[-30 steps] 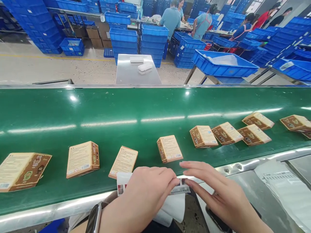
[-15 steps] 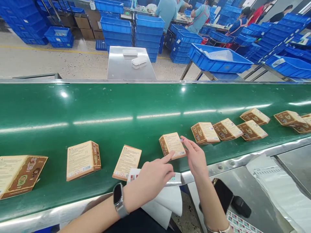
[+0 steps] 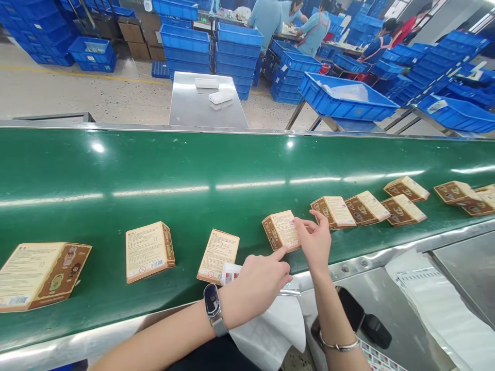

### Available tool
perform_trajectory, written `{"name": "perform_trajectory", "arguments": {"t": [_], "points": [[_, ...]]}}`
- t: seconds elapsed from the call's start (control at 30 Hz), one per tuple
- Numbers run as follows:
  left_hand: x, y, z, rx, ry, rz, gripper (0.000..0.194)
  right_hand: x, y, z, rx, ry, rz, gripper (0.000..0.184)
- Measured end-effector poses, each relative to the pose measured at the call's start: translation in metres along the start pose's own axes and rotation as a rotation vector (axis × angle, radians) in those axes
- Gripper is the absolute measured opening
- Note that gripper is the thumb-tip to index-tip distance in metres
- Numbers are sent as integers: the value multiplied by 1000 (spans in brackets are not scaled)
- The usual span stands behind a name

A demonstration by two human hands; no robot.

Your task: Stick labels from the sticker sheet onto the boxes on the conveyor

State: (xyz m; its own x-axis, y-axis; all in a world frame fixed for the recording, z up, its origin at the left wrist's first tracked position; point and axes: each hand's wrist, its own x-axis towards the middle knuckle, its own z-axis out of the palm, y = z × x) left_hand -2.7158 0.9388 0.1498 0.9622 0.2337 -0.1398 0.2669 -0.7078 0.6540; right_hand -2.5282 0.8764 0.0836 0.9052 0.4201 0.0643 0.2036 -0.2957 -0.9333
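The left hand (image 3: 257, 286) has its index finger straight out, touching the lower edge of a brown-and-cream box (image 3: 283, 230), its other fingers curled over a white sticker sheet (image 3: 278, 324) that droops below it. The right hand (image 3: 316, 247) is partly open, one fingertip on the box's right side and the others lifted apart, so the box lies on the green belt (image 3: 174, 165) just beyond both hands. Another box (image 3: 219, 252) lies just left of the left hand, while a phone (image 3: 350, 307) rests on the metal tabletop (image 3: 406, 335) beside the right forearm.
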Motion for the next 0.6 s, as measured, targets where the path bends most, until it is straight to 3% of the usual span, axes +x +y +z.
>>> {"name": "perform_trajectory", "arguments": {"t": [0.07,0.13,0.23,0.3,0.43,0.6], "points": [[-8,5,-6,44,21,23,30,-3,-18,-12,-63,14,-65,53],[-20,7,-15,53,29,30,30,-17,-43,-27,-64,-118,-172,42],[-43,7,-34,-18,39,-28,32,-51,-78,-47,29,-669,-278,31],[-59,7,-46,-84,50,-79,32,-73,-92,-54,11,-870,-305,25],[-82,5,-58,-186,58,-140,20,-96,-97,-54,-94,-801,-421,22],[-97,2,-48,-74,48,-126,26,-109,-95,-45,-191,-782,-602,12]]}}
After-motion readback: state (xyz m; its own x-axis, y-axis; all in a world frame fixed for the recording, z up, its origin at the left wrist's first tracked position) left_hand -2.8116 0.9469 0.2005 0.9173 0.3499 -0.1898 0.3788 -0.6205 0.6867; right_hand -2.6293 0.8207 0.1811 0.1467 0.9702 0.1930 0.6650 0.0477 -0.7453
